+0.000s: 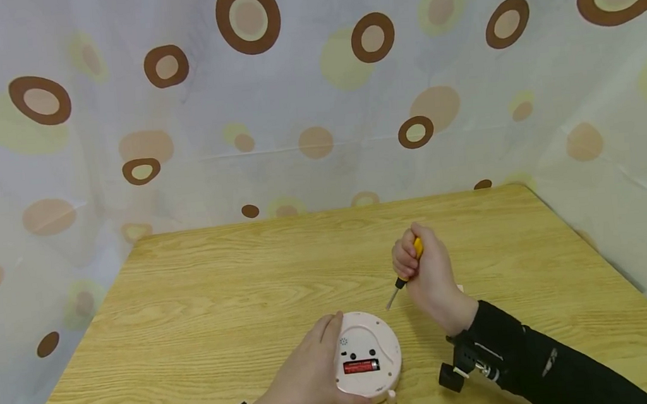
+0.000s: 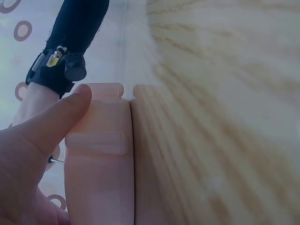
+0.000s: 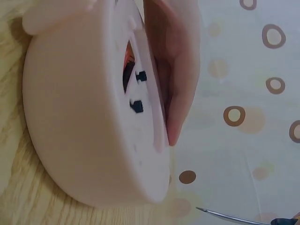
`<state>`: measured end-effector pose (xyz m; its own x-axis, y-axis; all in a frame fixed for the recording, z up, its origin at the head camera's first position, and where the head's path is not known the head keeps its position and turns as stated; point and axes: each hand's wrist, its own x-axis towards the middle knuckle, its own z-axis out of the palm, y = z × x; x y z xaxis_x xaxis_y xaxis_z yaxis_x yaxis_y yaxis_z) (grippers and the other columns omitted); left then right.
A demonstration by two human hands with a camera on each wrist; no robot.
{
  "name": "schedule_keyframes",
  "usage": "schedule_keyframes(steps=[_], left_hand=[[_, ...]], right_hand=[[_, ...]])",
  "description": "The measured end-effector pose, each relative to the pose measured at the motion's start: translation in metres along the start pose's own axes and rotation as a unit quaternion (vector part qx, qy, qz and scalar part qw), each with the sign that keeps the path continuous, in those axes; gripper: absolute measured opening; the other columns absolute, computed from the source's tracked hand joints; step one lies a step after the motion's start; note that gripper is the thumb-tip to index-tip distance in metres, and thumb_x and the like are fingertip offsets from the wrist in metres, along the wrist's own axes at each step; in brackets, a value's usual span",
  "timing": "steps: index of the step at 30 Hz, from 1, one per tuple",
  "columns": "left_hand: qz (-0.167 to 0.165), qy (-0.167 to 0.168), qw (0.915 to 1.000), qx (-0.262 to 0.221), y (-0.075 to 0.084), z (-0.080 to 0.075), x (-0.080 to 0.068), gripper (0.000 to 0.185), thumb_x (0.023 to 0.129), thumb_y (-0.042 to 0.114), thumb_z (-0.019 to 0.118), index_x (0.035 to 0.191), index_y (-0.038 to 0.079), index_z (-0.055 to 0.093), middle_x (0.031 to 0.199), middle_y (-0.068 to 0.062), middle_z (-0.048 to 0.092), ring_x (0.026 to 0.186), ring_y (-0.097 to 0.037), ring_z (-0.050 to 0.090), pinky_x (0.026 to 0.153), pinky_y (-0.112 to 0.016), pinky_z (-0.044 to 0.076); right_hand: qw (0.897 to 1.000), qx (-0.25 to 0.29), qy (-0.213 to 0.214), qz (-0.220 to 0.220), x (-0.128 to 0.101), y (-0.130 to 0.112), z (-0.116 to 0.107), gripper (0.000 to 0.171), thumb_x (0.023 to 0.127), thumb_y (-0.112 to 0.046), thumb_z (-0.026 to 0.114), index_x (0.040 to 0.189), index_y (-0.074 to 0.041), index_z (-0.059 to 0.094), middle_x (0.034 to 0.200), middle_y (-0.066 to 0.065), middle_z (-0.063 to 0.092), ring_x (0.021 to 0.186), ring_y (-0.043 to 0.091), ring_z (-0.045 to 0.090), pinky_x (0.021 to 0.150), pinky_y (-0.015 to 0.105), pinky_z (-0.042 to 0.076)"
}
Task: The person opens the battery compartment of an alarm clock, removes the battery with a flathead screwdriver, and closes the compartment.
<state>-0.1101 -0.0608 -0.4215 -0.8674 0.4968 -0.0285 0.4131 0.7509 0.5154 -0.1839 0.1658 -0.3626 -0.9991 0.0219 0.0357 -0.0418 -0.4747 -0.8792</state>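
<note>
Left hand [image 1: 306,381]: curled round the round pale-pink plastic clock [image 1: 368,358]; laid face down on the wooden table [image 1: 206,300]
Right hand [image 1: 429,276]: clenched on the yellow-handled screwdriver [image 1: 406,271]; held just above the clock
Battery [image 1: 361,366]: red; seated in the clock's back

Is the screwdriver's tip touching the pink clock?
Apart. The head view shows bare table between the screwdriver tip and the clock; the right wrist view agrees.
</note>
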Motion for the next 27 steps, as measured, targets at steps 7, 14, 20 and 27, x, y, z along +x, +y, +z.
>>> schedule_keyframes(steps=[7, 14, 20, 27], left_hand=[[0.000, 0.002, 1.0000, -0.006, 0.000, 0.002, -0.001, 0.139, 0.061, 0.069, 0.096, 0.164, 0.001, 0.032, 0.160, -0.015, 0.047, 0.140, -0.028, 0.056, 0.115, -0.047, 0.052], [0.012, 0.016, 0.9998, 0.002, 0.000, 0.001, -0.002, 0.140, 0.060, 0.072, 0.095, 0.163, 0.000, 0.033, 0.159, -0.015, 0.048, 0.138, -0.027, 0.057, 0.114, -0.046, 0.053], [0.014, 0.017, 0.9997, 0.007, 0.000, 0.000, -0.001, 0.139, 0.061, 0.070, 0.096, 0.163, -0.001, 0.034, 0.159, -0.016, 0.049, 0.139, -0.028, 0.057, 0.115, -0.046, 0.052], [0.011, 0.012, 0.9999, 0.003, 0.001, -0.001, -0.001, 0.140, 0.059, 0.068, 0.097, 0.162, -0.001, 0.034, 0.158, -0.015, 0.049, 0.136, -0.027, 0.058, 0.113, -0.046, 0.054]], right_hand=[[1.000, -0.013, -0.011, -0.018, -0.022, 0.000, 0.015, 0.052, 0.116, -0.024, 0.026, 0.065, -0.017, 0.028, 0.056, -0.003, 0.021, 0.047, 0.010, 0.024, 0.057, 0.035, 0.010], [0.999, -0.034, -0.020, -0.014, -0.037, 0.005, 0.026, 0.048, 0.114, -0.019, 0.029, 0.067, -0.012, 0.023, 0.058, 0.000, 0.017, 0.049, 0.014, 0.018, 0.055, 0.035, 0.010], [0.998, -0.056, -0.027, -0.007, -0.045, 0.012, 0.026, 0.048, 0.115, -0.022, 0.029, 0.069, -0.011, 0.022, 0.058, -0.001, 0.019, 0.050, 0.013, 0.021, 0.054, 0.034, 0.013], [0.997, -0.067, -0.026, 0.008, -0.056, 0.025, 0.029, 0.048, 0.116, -0.021, 0.030, 0.069, -0.008, 0.024, 0.057, -0.004, 0.023, 0.050, 0.012, 0.023, 0.051, 0.029, 0.017]])
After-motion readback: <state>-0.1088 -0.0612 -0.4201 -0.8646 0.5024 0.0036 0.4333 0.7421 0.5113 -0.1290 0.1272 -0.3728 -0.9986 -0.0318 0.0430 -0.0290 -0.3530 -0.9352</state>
